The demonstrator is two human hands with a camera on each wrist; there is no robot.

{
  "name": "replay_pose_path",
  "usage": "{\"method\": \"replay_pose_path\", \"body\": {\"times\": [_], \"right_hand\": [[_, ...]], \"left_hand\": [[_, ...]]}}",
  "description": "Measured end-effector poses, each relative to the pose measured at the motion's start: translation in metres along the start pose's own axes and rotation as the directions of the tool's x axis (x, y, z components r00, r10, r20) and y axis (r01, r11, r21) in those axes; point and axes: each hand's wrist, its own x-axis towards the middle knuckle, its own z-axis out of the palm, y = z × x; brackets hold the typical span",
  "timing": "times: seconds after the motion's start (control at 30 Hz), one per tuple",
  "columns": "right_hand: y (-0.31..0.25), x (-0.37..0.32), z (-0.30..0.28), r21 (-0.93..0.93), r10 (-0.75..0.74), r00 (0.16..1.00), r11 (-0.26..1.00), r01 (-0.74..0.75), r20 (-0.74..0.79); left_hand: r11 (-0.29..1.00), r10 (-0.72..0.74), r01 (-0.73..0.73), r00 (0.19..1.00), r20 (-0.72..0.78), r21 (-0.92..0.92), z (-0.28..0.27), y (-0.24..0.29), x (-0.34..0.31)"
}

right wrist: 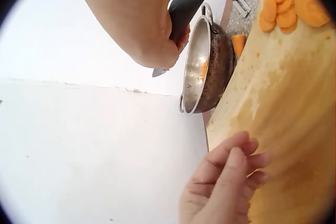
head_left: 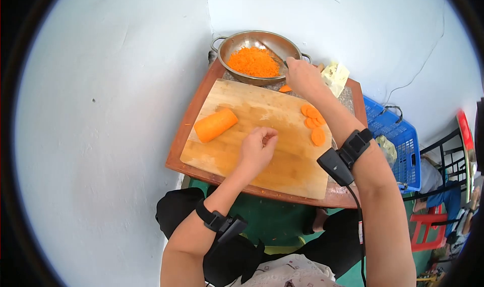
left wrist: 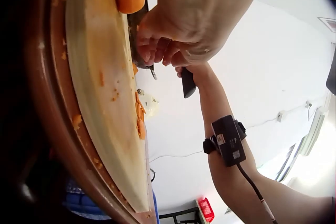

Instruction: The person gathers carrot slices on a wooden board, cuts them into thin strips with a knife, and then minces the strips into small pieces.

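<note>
My right hand grips the black handle of a knife, held at the right side of a two-handled metal pan. The blade reaches over the pan's inside, above a heap of finely cut carrot. Over the middle of the wooden cutting board, my left hand hovers with loosely bent fingers and nothing in them. To its left lies a thick, peeled carrot piece. Several round carrot slices lie at the board's right edge.
A small carrot piece lies between pan and board. Behind the board's right corner are a peeler and a crumpled pale yellow wrapper. White walls close in behind and left. A blue basket and a red stool stand right.
</note>
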Motion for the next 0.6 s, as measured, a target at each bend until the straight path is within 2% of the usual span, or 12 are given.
{"method": "replay_pose_path", "body": {"times": [0.07,0.17,0.27,0.3,0.37,0.47,0.57,0.6], "right_hand": [[-0.008,0.002,-0.002,0.007,0.034,0.999,0.999,-0.033,-0.021],[0.007,0.014,0.018,0.097,0.019,1.000,0.995,-0.022,0.024],[0.017,0.013,0.028,0.146,-0.008,0.998,0.989,0.017,-0.060],[0.014,0.009,0.022,0.326,0.096,0.995,0.940,-0.103,0.038],[0.007,0.000,0.001,0.602,0.232,0.933,0.715,-0.354,0.274],[0.021,-0.013,0.002,0.889,0.212,0.909,0.217,-0.403,0.360],[0.031,-0.045,-0.014,0.908,0.159,0.901,-0.193,-0.372,0.403],[0.039,-0.058,-0.017,0.885,0.119,0.902,-0.285,-0.369,0.414]], "left_hand": [[0.998,0.060,-0.059,0.998,-0.036,0.025,-0.006,0.007,-0.003],[0.998,0.042,-0.040,0.999,-0.032,0.057,-0.015,0.011,-0.007],[0.990,0.099,-0.094,0.994,-0.044,0.104,-0.019,0.007,-0.008],[0.989,0.100,-0.095,0.994,-0.039,0.117,-0.019,0.007,-0.009],[0.985,0.105,-0.100,0.994,-0.034,0.139,-0.018,0.008,-0.010],[0.983,0.118,-0.112,0.993,-0.030,0.145,-0.012,0.006,-0.010],[0.995,0.091,-0.088,0.995,-0.043,0.054,0.001,-0.006,-0.006],[0.988,0.117,-0.113,0.993,-0.029,0.104,0.002,-0.004,-0.005]]}}
